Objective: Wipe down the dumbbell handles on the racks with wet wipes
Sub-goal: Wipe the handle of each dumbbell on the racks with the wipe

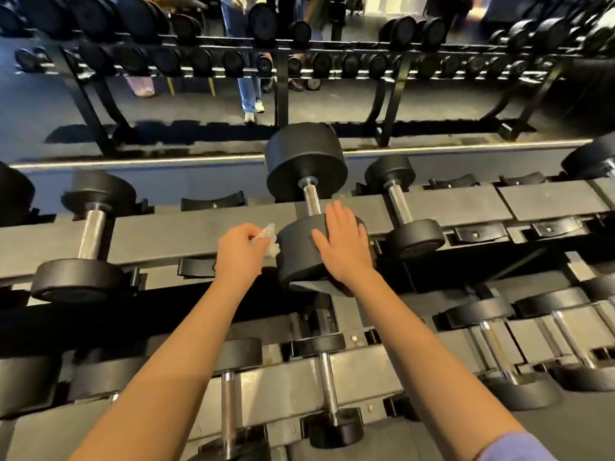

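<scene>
A large black dumbbell [304,161] lies on the top rack [199,227], its chrome handle [311,202] pointing away from me. My right hand [342,242] rests flat, fingers straight, on the near weight head [299,261]. Just left of that head, my left hand [239,251] pinches a crumpled white wet wipe [268,239], which touches the head's side. The wipe is off the handle.
More dumbbells sit on the top rack at left [88,234] and right [401,207], and several on the lower rack [327,387]. A mirror behind the rack reflects another rack and a standing person's legs [249,94].
</scene>
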Tool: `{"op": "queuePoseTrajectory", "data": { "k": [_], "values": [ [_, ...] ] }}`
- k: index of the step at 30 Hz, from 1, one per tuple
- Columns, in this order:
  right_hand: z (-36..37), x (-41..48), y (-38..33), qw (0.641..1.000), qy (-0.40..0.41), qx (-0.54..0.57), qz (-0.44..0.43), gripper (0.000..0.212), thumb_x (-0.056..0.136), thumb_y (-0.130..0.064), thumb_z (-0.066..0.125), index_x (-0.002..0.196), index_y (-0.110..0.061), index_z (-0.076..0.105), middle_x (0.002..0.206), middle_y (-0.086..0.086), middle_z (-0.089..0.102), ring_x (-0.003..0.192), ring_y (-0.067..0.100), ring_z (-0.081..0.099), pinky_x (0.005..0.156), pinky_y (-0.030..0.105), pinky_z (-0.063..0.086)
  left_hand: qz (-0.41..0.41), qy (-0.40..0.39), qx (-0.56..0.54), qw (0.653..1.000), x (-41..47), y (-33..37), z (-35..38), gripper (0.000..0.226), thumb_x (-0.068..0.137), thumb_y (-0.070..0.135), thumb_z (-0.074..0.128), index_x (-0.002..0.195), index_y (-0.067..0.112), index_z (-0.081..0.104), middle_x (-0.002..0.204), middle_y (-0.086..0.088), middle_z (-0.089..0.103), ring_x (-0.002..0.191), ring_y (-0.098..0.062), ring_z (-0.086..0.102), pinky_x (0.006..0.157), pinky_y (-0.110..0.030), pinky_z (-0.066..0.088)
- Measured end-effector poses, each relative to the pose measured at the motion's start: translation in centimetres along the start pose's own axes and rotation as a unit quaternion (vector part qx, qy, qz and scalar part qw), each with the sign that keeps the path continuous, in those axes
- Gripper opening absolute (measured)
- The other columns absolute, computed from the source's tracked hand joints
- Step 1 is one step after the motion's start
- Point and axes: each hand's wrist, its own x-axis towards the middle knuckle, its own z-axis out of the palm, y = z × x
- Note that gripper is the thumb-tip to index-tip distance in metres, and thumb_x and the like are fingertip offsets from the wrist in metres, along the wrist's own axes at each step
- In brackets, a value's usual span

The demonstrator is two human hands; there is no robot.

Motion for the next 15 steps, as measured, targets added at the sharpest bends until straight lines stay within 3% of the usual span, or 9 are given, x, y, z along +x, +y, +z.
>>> {"op": "queuePoseTrajectory", "data": {
  "k": [3,6,10,15],
  "values": [
    [-0.7,3.1,0.3,1.000,-0.017,0.016,0.015,0.055,0.101,-0.042,0.030,0.148,-0.014,0.027,0.153,0.011,0.027,0.141,0.027,0.023,0.113,0.045,0.021,-0.002,-0.008,-0.014,1.000,2.9,0.2,0.5,0.011,0.092,0.018,0.058,0.088,0.010,0.065,0.088,-0.004,0.063,0.081,-0.016,0.054,0.067,-0.026,0.036],
    [-0.6,4.1,0.5,0.999,0.055,0.001,0.003,0.041,0.098,-0.043,0.038,0.119,-0.012,0.057,0.114,0.010,0.058,0.109,0.029,0.051,0.088,0.040,0.036,-0.002,-0.020,-0.022,1.000,6.1,0.5,1.3,0.010,0.091,0.017,0.060,0.087,0.009,0.066,0.084,-0.004,0.061,0.081,-0.018,0.054,0.068,-0.025,0.035],
    [0.3,3.9,1.0,0.997,0.076,0.002,0.017,0.044,0.096,-0.049,0.042,0.097,-0.012,0.065,0.098,0.005,0.064,0.095,0.023,0.055,0.084,0.038,0.039,-0.006,-0.042,0.003,0.999,9.4,0.7,3.1,0.010,0.089,0.014,0.061,0.093,0.008,0.067,0.088,-0.003,0.059,0.083,-0.016,0.051,0.068,-0.023,0.033],
    [0.0,3.9,0.9,0.995,0.083,0.039,0.029,0.040,0.094,-0.048,0.047,0.104,-0.014,0.065,0.103,0.001,0.065,0.101,0.019,0.054,0.091,0.035,0.038,-0.013,-0.079,0.036,0.996,12.1,1.3,5.4,0.010,0.087,0.012,0.061,0.078,0.014,0.060,0.086,-0.009,0.064,0.083,-0.023,0.058,0.062,-0.023,0.033]
  ]
}}
